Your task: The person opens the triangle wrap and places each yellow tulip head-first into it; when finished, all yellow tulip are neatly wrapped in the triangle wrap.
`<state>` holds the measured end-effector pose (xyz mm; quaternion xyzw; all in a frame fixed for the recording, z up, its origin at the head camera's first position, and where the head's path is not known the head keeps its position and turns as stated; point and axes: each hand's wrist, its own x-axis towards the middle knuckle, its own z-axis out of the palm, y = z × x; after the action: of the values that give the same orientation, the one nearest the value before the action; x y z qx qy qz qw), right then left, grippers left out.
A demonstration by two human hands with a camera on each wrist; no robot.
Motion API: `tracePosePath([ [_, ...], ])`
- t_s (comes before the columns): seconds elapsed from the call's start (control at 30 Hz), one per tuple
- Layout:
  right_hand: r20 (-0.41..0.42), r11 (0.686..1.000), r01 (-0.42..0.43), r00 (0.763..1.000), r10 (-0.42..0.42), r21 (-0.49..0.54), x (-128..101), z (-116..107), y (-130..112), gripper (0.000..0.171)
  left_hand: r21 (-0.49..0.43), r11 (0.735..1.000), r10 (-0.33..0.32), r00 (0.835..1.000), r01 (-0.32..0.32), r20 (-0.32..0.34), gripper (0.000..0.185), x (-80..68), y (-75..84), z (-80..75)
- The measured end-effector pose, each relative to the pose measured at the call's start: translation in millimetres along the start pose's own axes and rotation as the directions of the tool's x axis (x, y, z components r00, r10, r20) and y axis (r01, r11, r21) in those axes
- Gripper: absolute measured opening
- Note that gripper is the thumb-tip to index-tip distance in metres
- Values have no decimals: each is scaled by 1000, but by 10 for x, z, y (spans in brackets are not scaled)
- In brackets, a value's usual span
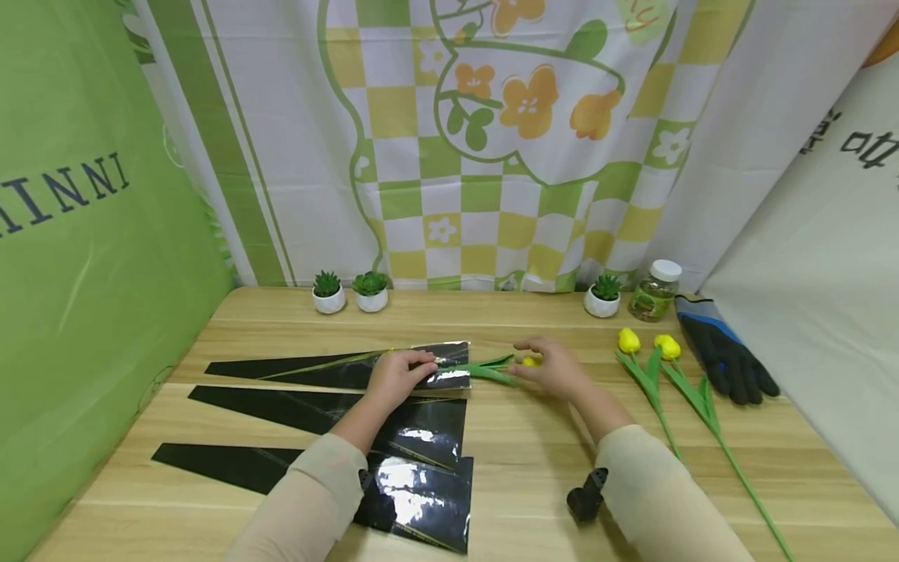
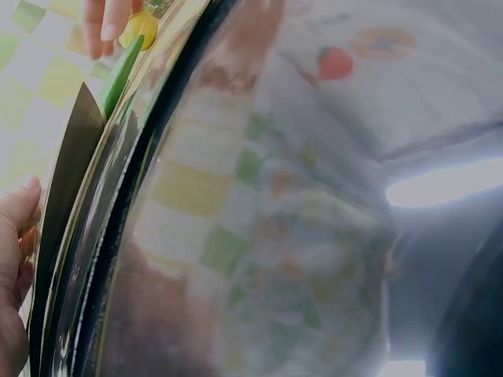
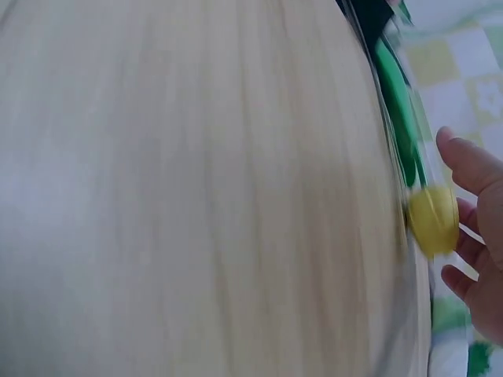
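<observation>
A yellow artificial tulip [image 1: 531, 361] lies pointing right, its green leaves coming out of the wide end of the farthest black glossy flower sleeve [image 1: 302, 368]. My left hand [image 1: 402, 378] is over that sleeve near its opening, thumb and fingers pinching at its upper layer. In the left wrist view, a flap of the sleeve [image 2: 69, 165] stands raised beside the thumb. My right hand [image 1: 555, 370] is around the yellow bloom [image 3: 434, 221], thumb spread apart and fingers just behind it. The stem's lower part is hidden by the sleeve and left hand.
Two more black sleeves [image 1: 421, 425] [image 1: 435, 496] lie nearer. Two yellow tulips [image 1: 629, 341] [image 1: 667, 347] lie at the right beside a dark work glove [image 1: 726, 351]. Small potted plants [image 1: 328, 297] and a lidded jar [image 1: 655, 293] stand along the back.
</observation>
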<state>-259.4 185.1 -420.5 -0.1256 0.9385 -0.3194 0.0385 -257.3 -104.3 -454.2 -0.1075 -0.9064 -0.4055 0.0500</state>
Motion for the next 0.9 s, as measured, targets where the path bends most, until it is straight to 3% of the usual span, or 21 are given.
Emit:
tracePosePath([
  [0.2, 21, 988, -87, 996, 85, 130, -83, -134, 257, 56, -4, 1000, -21, 1000, 21, 3, 22, 8, 10, -3],
  [0.37, 53, 981, -92, 995, 84, 172, -112, -173, 410, 53, -4, 999, -32, 999, 32, -3, 21, 12, 5, 7],
  [0.9, -4, 990, -80, 997, 81, 119, -45, -84, 425, 33, -18, 999, -47, 999, 47, 2, 21, -9, 35, 1],
])
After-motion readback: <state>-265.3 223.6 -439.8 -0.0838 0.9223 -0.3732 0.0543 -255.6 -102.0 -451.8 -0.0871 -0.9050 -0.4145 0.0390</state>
